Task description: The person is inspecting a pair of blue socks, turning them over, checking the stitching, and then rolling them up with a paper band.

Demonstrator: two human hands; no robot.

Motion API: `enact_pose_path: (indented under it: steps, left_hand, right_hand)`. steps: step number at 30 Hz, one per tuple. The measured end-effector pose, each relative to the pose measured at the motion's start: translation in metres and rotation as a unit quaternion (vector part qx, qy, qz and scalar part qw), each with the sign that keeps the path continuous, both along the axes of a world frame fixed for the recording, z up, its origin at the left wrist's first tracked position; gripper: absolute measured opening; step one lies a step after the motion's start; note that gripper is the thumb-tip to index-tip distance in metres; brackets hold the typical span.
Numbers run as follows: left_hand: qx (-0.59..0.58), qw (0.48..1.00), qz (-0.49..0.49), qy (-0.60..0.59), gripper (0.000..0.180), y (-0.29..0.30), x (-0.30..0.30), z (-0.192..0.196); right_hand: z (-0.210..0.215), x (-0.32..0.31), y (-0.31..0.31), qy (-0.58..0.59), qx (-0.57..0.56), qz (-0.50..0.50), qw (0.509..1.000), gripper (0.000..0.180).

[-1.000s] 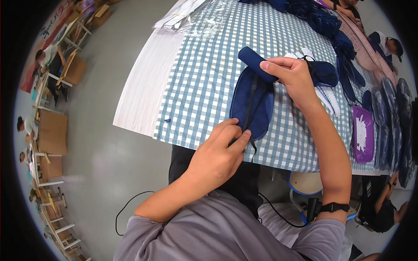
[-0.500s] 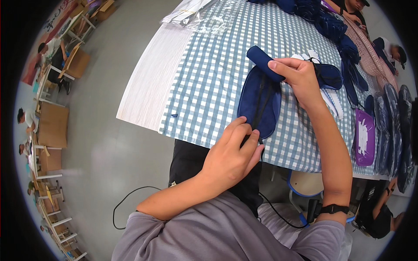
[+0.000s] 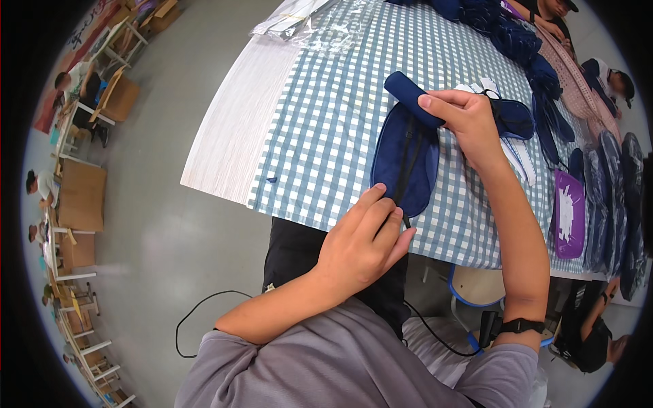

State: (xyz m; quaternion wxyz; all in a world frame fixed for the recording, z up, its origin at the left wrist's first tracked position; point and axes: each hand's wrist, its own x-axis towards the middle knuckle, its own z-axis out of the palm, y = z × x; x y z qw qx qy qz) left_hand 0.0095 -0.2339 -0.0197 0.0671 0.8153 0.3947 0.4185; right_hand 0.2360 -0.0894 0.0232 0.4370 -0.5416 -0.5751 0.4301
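A navy plush piece (image 3: 388,149), which looks like an eye mask with dark edging, lies on the checked cloth. Its upper end is wound into a thick roll (image 3: 406,90), pinched at the right side by the thumb and fingers of my right hand (image 3: 469,122). Down the middle of the flat lower half runs a black strap (image 3: 409,146). My left hand (image 3: 360,238) is at the near end, fingers bent over the lower edge and the strap end. The underside of its grip is hidden.
Another navy mask-like piece (image 3: 513,119) and white strips (image 3: 522,163) lie right of my right hand. Beyond are a purple tray (image 3: 570,214), plastic-wrapped navy items (image 3: 609,197) and a heap of navy pieces (image 3: 510,41). Clear plastic bags (image 3: 313,27) lie at the far left. Other people sit nearby.
My left hand's fingers have shifted slightly at the near end of the strap. The roll and my right hand stay in place.
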Motion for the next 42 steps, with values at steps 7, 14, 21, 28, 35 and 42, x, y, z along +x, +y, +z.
enact_pose_path:
  steps: [7, 14, 21, 28, 35, 42]
  left_hand:
    - [0.021, 1.000, 0.006, 0.001, 0.036, -0.002, -0.003, -0.006]
    - [0.027, 0.999, 0.014, 0.017, 0.041, -0.008, -0.003, -0.005]
    - [0.065, 0.996, 0.010, 0.056, 0.042, -0.012, -0.006, -0.015]
    - [0.075, 0.993, 0.004, 0.087, 0.046, -0.015, -0.010, -0.018]
    - [0.078, 0.994, -0.028, 0.075, 0.049, -0.021, -0.019, -0.015]
    - [0.123, 0.981, -0.091, 0.118, 0.039, -0.024, -0.031, 0.001]
  right_hand:
    - [0.068, -0.007, -0.047, -0.024, -0.033, 0.096, 0.995, 0.032]
    - [0.047, -0.018, -0.095, 0.034, -0.182, 0.109, 0.977, 0.030]
    - [0.044, -0.024, -0.091, 0.042, -0.180, 0.128, 0.974, 0.030]
    - [0.045, -0.023, -0.078, -0.058, -0.179, 0.172, 0.967, 0.030]
    - [0.042, -0.018, -0.073, -0.134, -0.143, 0.210, 0.958, 0.033]
    - [0.038, -0.018, -0.074, -0.113, -0.165, 0.194, 0.960, 0.028]
